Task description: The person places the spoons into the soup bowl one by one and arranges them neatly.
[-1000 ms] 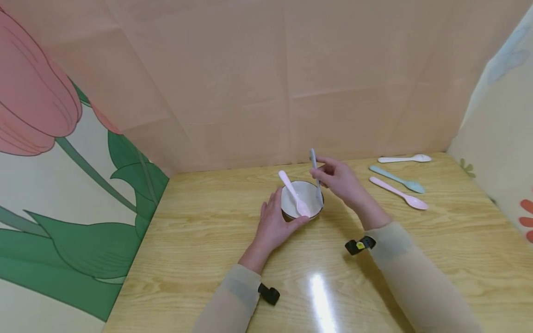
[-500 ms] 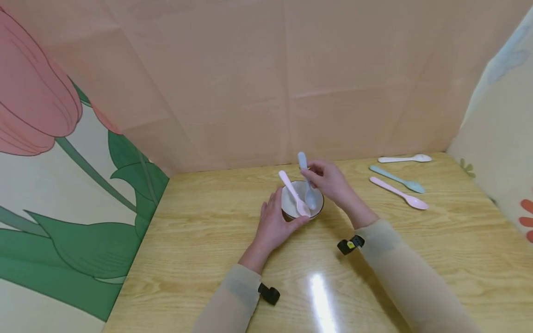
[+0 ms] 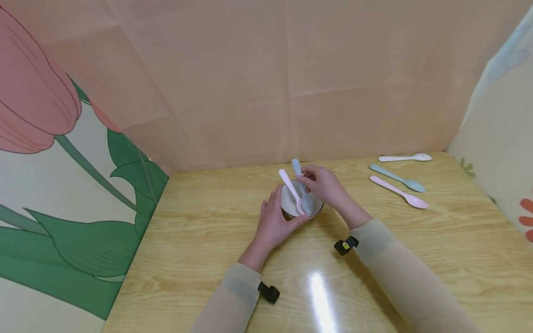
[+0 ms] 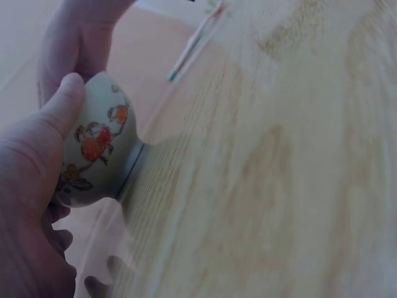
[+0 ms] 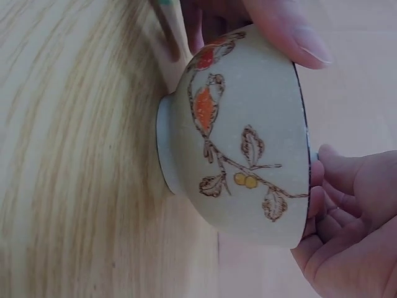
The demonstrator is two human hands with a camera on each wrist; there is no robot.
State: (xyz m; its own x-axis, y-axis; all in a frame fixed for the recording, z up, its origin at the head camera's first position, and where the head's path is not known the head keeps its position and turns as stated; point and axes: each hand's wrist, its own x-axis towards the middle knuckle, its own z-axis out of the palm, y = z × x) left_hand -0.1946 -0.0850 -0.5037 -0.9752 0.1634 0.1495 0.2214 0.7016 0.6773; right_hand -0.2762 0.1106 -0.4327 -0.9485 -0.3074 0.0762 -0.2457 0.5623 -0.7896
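**Bowl (image 5: 254, 124) gripped by left hand (image 3: 272, 223), blue spoon (image 3: 296, 167) pinched by right hand (image 3: 325, 182)**

The bowl is set upright on its foot on the worktop (image 3: 200, 240). It is held by the left hand, with the thumb laid along the near side of the rim and the fingers curved about the left side. The handle of the blue spoon is pinched between the thumb and fingers of the right hand, above the far side of the rim; its head is held inside the bowl. Beside it, a pink spoon (image 3: 292, 190) is leaned in the bowl, with its handle raised past the rim. Whether the two spoon heads are touching cannot be told.

The bowl is edged with a dark line, and its outside is decorated with red and orange fruit, brown leaves and yellow berries.

Well to the right, a white spoon (image 3: 403, 158), a green spoon (image 3: 394, 176) and a second pink spoon (image 3: 393, 188) are laid apart from one another. A black device (image 3: 269, 294) is worn at the left wrist. The worktop is backed by a peach sheet (image 3: 233, 92).
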